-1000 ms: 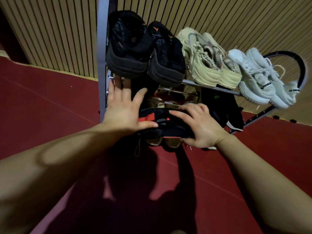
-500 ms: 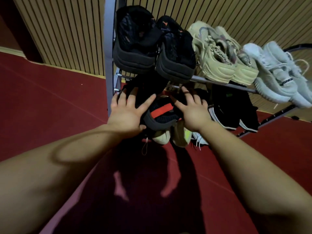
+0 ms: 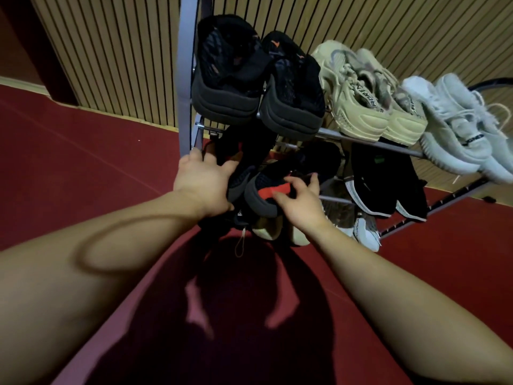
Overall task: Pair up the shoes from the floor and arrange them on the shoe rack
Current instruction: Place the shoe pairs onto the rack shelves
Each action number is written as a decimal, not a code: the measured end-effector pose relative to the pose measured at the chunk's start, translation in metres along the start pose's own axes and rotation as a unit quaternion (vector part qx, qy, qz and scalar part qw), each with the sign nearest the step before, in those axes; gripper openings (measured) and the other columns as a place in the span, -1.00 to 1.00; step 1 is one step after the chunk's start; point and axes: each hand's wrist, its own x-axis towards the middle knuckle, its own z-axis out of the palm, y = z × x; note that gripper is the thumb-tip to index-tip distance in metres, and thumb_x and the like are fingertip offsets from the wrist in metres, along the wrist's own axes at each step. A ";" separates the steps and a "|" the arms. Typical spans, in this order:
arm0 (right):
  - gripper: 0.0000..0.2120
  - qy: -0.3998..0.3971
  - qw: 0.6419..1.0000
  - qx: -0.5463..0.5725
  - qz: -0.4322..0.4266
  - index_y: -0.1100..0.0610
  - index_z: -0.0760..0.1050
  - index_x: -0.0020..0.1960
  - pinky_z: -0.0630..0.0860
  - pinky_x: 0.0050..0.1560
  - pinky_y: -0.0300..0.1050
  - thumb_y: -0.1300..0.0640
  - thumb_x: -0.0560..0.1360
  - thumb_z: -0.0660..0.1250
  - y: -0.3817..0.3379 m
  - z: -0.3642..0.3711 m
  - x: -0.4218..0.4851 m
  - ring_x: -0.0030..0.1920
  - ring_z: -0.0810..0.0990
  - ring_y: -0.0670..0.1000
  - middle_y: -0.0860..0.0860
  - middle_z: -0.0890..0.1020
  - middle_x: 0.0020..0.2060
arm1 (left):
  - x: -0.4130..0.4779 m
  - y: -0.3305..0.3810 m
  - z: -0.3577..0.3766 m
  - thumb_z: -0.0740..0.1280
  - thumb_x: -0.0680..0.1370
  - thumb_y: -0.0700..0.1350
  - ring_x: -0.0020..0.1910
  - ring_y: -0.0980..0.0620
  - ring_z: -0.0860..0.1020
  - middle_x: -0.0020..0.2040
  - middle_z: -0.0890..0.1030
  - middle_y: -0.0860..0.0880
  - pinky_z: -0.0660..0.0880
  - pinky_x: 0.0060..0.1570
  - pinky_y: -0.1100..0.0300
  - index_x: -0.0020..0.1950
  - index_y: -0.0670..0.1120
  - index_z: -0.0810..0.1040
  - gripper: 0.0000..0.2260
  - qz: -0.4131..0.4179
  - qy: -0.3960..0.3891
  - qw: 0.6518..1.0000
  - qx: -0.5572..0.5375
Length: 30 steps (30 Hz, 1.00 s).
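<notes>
A grey metal shoe rack (image 3: 185, 79) stands against the slatted wall. Two black shoes with red heel patches lie on its middle shelf at the left. My right hand (image 3: 298, 202) curls round the heel of the right black-and-red shoe (image 3: 263, 190). My left hand (image 3: 204, 180) lies over the left black shoe (image 3: 238, 179), its fingers reaching under the top shelf, where they are hidden. The top shelf carries a black pair (image 3: 258, 79), a cream pair (image 3: 366, 93) and a white pair (image 3: 458, 126).
A black pair with white soles (image 3: 385, 179) sits on the middle shelf to the right. Pale shoes (image 3: 363, 232) show on the lowest level under my hands. Red floor (image 3: 83, 168) spreads left and in front. The slatted wall stands behind the rack.
Both hands have pushed the black-and-red shoes deeper onto the middle shelf. My left hand's fingers have gone under the top shelf, and my right hand has shifted onto the shoe's heel.
</notes>
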 end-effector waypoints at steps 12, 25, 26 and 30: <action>-0.19 0.001 0.993 0.116 -0.015 0.09 -0.02 0.53 0.24 0.44 0.02 -0.06 0.47 0.38 0.012 -0.018 0.005 0.43 0.29 0.09 0.12 0.25 0.45 | -0.008 0.005 0.010 0.50 0.28 0.25 0.48 -0.22 -0.02 0.47 -0.01 -0.21 0.14 0.43 -0.04 0.54 0.08 -0.07 0.03 -0.027 -0.045 0.966 -0.252; 0.21 -0.089 0.986 -0.026 -0.139 -0.09 -0.20 0.54 0.17 0.48 0.08 -0.16 0.19 0.57 0.044 -0.041 0.012 0.50 0.13 -0.04 -0.07 0.13 0.50 | -0.009 -0.008 0.031 0.52 0.38 -0.01 0.54 0.01 -0.01 0.56 -0.04 -0.07 0.01 0.46 0.22 0.56 0.00 -0.16 0.01 0.046 -0.066 0.921 -0.382; 0.21 -0.101 0.987 -0.015 -0.128 -0.06 -0.23 0.54 0.15 0.49 0.06 -0.13 0.22 0.57 0.045 -0.041 0.011 0.50 0.12 -0.05 -0.11 0.13 0.48 | -0.008 -0.005 0.032 0.53 0.36 0.02 0.54 -0.01 -0.01 0.56 -0.04 -0.08 0.02 0.47 0.18 0.56 0.02 -0.19 0.05 0.041 -0.062 0.919 -0.387; 0.14 -0.117 0.988 0.028 -0.098 0.00 -0.31 0.53 0.09 0.41 -0.26 0.08 0.35 0.53 0.051 -0.039 0.011 0.38 0.07 -0.23 -0.21 0.11 0.34 | -0.003 0.002 0.042 0.56 0.26 0.15 0.55 -0.01 -0.05 0.57 -0.11 -0.03 0.01 0.51 0.07 0.55 0.02 -0.26 0.18 -0.002 -0.096 0.900 -0.425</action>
